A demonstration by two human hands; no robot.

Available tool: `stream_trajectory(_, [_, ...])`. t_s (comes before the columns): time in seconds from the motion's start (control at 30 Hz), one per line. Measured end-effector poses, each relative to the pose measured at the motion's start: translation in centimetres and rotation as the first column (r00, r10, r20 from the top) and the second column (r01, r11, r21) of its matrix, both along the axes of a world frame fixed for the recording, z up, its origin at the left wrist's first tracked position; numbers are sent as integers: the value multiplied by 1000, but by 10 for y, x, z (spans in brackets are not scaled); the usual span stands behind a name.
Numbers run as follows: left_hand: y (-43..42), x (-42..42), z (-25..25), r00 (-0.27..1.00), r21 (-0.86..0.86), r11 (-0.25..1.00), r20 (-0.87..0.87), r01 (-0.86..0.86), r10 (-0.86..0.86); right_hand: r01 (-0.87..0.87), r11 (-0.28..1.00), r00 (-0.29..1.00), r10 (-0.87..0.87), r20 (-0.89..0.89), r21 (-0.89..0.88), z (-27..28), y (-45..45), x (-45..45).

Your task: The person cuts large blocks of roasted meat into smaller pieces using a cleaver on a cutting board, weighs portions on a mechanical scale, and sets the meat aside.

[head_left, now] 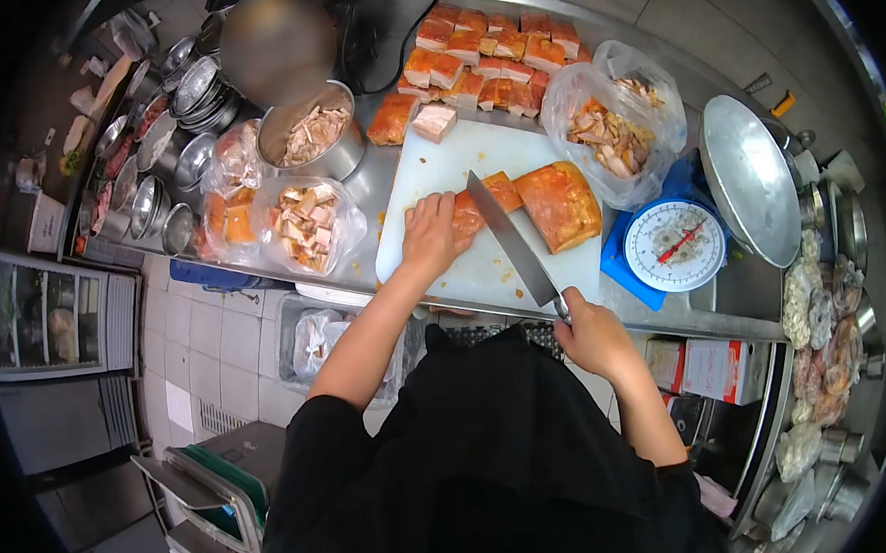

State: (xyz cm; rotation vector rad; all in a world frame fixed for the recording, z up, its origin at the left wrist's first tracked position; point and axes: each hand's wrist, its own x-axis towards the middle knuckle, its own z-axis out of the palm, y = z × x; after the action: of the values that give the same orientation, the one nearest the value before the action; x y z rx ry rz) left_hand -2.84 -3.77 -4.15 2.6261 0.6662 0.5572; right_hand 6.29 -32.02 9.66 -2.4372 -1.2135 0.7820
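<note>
My right hand point(594, 335) grips the handle of a large kitchen knife point(513, 241), its long blade pointing away from me across the white cutting board point(424, 199). The blade lies over a strip of roast pork point(500, 189) with orange-brown skin. My left hand point(431, 235) is closed over the strip's left end, fingers curled on it. To the right of the blade rests a bigger slab of roast pork point(560, 208). A pale pork block point(434, 123) sits at the board's far edge.
Rows of cut roast pork point(491, 46) stand behind the board. On the right are a bag of pork pieces point(611, 137) and a blue dial scale point(675, 246) with a metal pan point(752, 182). Left are a pot of meat point(310, 133) and a filled bag point(308, 223).
</note>
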Motion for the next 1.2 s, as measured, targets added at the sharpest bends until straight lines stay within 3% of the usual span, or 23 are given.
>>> stream_trajectory(0.13, [-11,-9,3,998,-4,1000,67,17,-17,22,999,998,-24,-59,-49,5,-17,-5])
stream_trajectory(0.2, [-14,-16,10,990,-121,989,122,88,-73,22,999,998,-25,-55,-46,2,-28,-6])
stream_trajectory(0.33, [-18,-16,-1,969,-158,984,241,87,-48,47,998,995,-51,-87,-43,2,-43,-8])
stream_trajectory(0.4, [-16,-16,-1,962,-298,947,270,117,-34,45,999,996,-46,-77,-19,0,-52,-11])
stream_trajectory(0.5, [-18,-15,7,942,-260,952,328,163,-72,59,998,996,-59,-72,-9,9,-57,-15])
stream_trajectory(0.6, [-17,-16,16,942,-229,945,297,232,-159,72,997,994,-74,-82,-30,16,-63,-18])
stream_trajectory(0.97, [-22,-14,25,953,-196,941,189,274,-238,91,995,994,-93,-55,-49,26,-77,-22])
stream_trajectory(1.2, [-23,-11,27,951,-158,948,189,275,-244,69,996,998,-69,0,65,28,-55,-19])
